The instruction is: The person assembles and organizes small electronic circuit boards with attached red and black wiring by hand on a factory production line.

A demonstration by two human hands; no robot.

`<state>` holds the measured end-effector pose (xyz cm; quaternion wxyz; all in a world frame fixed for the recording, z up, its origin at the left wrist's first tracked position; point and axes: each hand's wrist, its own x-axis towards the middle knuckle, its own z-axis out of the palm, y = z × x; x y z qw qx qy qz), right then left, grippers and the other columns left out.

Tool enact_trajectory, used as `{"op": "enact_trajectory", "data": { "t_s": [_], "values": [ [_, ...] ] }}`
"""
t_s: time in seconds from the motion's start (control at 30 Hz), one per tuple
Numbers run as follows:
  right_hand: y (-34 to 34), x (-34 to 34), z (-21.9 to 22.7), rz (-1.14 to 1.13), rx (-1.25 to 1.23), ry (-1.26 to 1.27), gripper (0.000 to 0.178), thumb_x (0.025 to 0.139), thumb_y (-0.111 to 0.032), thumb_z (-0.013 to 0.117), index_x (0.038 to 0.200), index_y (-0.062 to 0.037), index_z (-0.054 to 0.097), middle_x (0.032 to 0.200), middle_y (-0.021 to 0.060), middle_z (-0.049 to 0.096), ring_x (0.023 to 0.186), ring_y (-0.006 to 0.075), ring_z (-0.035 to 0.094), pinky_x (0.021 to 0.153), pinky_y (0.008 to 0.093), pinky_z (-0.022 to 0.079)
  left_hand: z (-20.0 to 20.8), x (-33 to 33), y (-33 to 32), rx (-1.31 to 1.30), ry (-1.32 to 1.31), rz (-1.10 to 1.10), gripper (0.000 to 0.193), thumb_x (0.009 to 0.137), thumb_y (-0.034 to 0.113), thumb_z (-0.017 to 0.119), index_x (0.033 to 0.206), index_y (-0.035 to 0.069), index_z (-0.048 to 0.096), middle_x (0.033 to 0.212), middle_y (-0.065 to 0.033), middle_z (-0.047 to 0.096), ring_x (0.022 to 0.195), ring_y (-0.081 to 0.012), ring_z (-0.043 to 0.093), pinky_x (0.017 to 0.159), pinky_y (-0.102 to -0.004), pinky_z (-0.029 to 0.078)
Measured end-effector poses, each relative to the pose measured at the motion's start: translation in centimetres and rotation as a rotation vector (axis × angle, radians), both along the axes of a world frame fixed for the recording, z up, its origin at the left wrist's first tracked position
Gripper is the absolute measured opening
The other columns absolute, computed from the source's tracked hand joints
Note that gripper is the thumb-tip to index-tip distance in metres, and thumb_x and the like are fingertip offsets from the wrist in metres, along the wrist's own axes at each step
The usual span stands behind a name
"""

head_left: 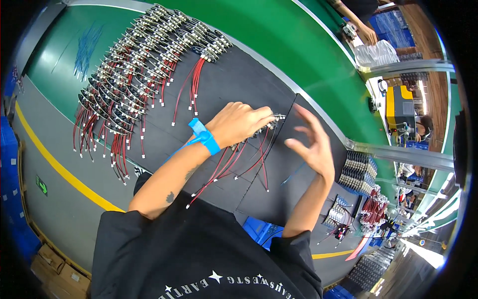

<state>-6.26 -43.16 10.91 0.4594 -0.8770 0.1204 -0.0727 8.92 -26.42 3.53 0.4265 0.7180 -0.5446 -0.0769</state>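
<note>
Passage: bare black mat (244, 77) beyond the left hand (238, 122). Obstacles: wired-part rows (134, 70), leftward; stacked parts (358, 172), rightward.

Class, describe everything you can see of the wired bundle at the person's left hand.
The wired bundle is gripped by the left hand, which hides much of it, so its full shape cannot be told. Small silvery, metal-looking pieces show past the fingers. Thin red and dark wires trail loosely toward the person, fanned and partly crossing, over the dark work surface. Small white connectors tip several wires. The open right hand is apart from it.
</note>
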Motion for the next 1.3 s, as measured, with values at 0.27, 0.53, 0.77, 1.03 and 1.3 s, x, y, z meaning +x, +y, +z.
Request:
{"op": "enact_trajectory", "data": {
  "t_s": [0.27,0.53,0.77,1.03,1.3],
  "values": [
    [0.5,3.5,-2.1,0.146,0.385,0.215,0.053,0.079,0.004,0.070,0.127,0.0004,0.050,0.110,0.0070,0.060,0.095,0.0114,0.059,0.079,0.0262,0.052,-0.7,0.1,-0.6,-0.162,0.085,0.042,0.022,0.091,0.032,0.055,0.093,0.012,0.063,0.062,-0.0112,0.061,0.060,-0.0312,0.061,0.054,-0.0439,0.044],
    [2.6,2.5,-0.1,-0.087,0.452,0.107,0.042,0.080,0.004,0.070,0.119,0.0044,0.054,0.094,0.0055,0.063,0.082,0.0087,0.062,0.070,0.0207,0.053,2.0,-0.3,-0.4,-0.244,0.310,-0.008,0.019,0.091,0.021,0.056,0.098,0.005,0.063,0.079,-0.0125,0.065,0.071,-0.0296,0.063,0.064,-0.0404,0.047],
    [6.0,1.0,0.3,-0.139,0.472,0.025,0.039,0.078,0.002,0.072,0.114,0.0039,0.058,0.091,0.0034,0.063,0.081,0.0084,0.061,0.069,0.0209,0.052,2.9,-0.8,3.2,-0.266,0.191,0.010,0.015,0.086,0.015,0.063,0.098,0.007,0.063,0.071,-0.0063,0.060,0.068,-0.0241,0.058,0.067,-0.0371,0.042],
    [7.8,0.1,-1.4,-0.219,0.420,0.132,0.039,0.077,0.001,0.074,0.113,0.0019,0.060,0.090,0.0047,0.065,0.078,0.0079,0.061,0.066,0.0219,0.052,0.8,-1.8,5.8,-0.223,0.199,0.183,0.008,0.080,0.011,0.068,0.086,0.005,0.067,0.076,-0.0075,0.060,0.070,-0.0245,0.054,0.065,-0.0356,0.042],
    [7.8,-1.5,-1.8,-0.332,0.500,0.056,0.030,0.080,0.006,0.068,0.109,0.0054,0.059,0.092,0.0056,0.065,0.080,0.0101,0.062,0.070,0.0239,0.053,0.6,-2.2,7.4,-0.222,0.173,0.139,0.010,0.075,0.011,0.074,0.082,0.006,0.069,0.087,-0.0068,0.062,0.083,-0.0237,0.058,0.073,-0.0349,0.046]
  ]
}}
